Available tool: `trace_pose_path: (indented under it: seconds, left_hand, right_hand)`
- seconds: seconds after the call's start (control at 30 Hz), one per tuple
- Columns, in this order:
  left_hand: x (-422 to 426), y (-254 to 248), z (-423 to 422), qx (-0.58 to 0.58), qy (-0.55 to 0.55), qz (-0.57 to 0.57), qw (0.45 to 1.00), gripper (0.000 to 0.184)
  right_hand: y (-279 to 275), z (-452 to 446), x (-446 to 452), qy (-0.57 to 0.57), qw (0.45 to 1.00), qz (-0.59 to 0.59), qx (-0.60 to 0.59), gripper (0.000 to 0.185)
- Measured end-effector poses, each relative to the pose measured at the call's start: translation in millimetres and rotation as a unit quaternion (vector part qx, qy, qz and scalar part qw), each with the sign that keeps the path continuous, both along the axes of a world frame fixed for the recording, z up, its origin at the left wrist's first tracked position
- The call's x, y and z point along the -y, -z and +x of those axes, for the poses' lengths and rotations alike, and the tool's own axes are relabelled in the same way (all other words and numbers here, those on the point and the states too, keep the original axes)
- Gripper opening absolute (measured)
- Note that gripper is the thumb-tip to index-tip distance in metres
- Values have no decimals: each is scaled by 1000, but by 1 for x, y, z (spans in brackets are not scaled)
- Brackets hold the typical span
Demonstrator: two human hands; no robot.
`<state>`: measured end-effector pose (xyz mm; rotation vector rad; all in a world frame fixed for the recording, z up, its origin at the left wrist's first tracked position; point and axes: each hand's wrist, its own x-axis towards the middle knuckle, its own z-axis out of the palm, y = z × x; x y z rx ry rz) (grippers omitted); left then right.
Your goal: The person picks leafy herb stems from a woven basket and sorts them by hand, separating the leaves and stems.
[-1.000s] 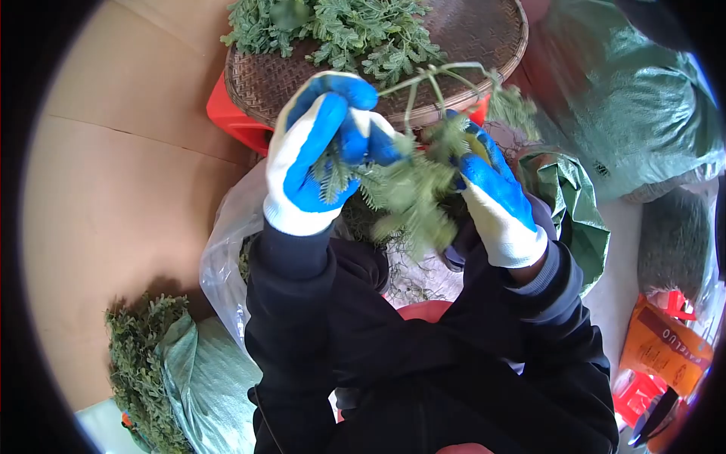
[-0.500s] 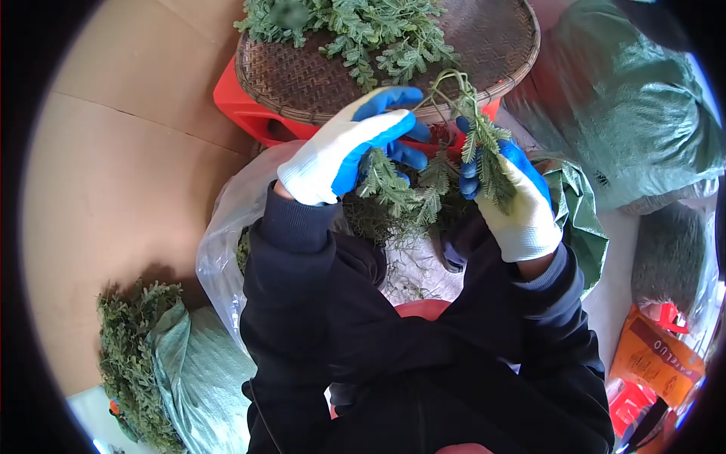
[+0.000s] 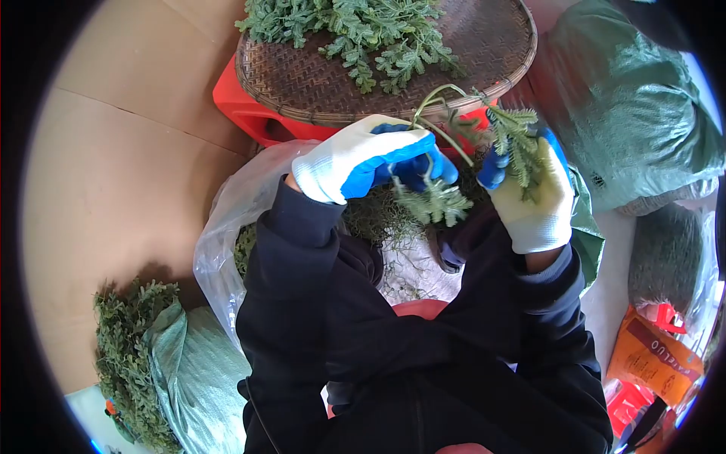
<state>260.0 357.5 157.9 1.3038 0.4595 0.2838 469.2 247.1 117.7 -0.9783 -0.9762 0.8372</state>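
Observation:
My left hand [image 3: 378, 159], in a white glove with blue-coated fingers, is closed around the stems of a green leafy sprig [image 3: 435, 203]; its leaves hang below the fingers. A bare stem [image 3: 446, 89] arches up from this hand toward the right one. In a matching glove, my right hand [image 3: 533, 193] grips another leafy sprig [image 3: 514, 129], whose fronds fall across the palm. The fingertips of both hands are partly hidden by gloves and leaves. Ahead lies a round woven tray [image 3: 484, 45] with a heap of cut sprigs [image 3: 355, 30] on it.
The tray rests on a red plastic stool [image 3: 242, 102]. Loose trimmings [image 3: 378, 219] lie on the floor between my legs. A clear plastic bag [image 3: 219, 250] is at left, near a green sack [image 3: 197, 378] with foliage [image 3: 128, 356]. Large green sacks [image 3: 628, 113] stand at right.
My left hand has closed its fingers around the stems. My right hand has moved right and slightly down with its sprig, and the arched stem now stretches more between the hands.

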Motion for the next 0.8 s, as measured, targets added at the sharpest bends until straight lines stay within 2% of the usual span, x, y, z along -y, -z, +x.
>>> trace_pose_path:
  seconds: [0.03, 0.07, 0.1, 0.13, 0.23, 0.27, 0.37, 0.4, 0.5, 0.53, 0.63, 0.67, 0.77, 0.8]
  left_hand:
    - [-1, -1, -2, 2, -2, -1, 1000, 39]
    - [-1, -4, -5, 3, -5, -1, 1000, 37]
    - [-1, -7, -6, 4, -8, -2, 1000, 35]
    - [4, -13, -2, -40, -36, 53, 997, 45]
    - [0, -11, -6, -43, -33, 53, 997, 45]
    - [1, -11, -7, -30, -40, 54, 997, 46]
    - [0, -11, -7, -23, -31, 48, 998, 48]
    - [1, -11, -7, -12, -29, 33, 999, 49]
    - [2, -9, -6, 28, -28, 8, 999, 52]
    - [1, -6, -5, 45, -30, 13, 998, 52]
    - [-1, -4, -8, 50, -21, 47, 997, 53]
    - [-2, -4, -8, 44, -16, 62, 997, 53]
    - [-2, -1, -7, 92, 36, 44, 994, 53]
    - [0, -6, -9, 65, 52, 19, 996, 52]
  right_hand:
    - [-5, 2, 0, -24, 990, -15, -141, 21]
    - [-7, 10, -2, -72, 952, -25, -297, 21]
    - [-8, 15, -5, -117, 887, -35, -446, 23]
    - [-7, 18, -6, -88, 893, -65, -436, 36]
    - [-4, 26, -8, -126, 868, -54, -478, 23]
    - [-7, 25, -6, -138, 861, -53, -487, 33]
    - [-21, 17, -3, -207, 858, -20, -469, 45]
    - [-18, 18, -4, -264, 847, 30, -461, 58]
    - [-23, 12, 0, -227, 858, 37, -460, 67]
    - [-14, 16, -5, -273, 859, 61, -429, 74]
    - [-21, 6, -4, -183, 951, -9, -250, 82]
    - [-15, 7, -4, -186, 968, -7, -170, 80]
    - [-7, 0, -3, -146, 981, -32, -123, 72]
    - [-3, -3, -5, -159, 979, -16, -130, 67]
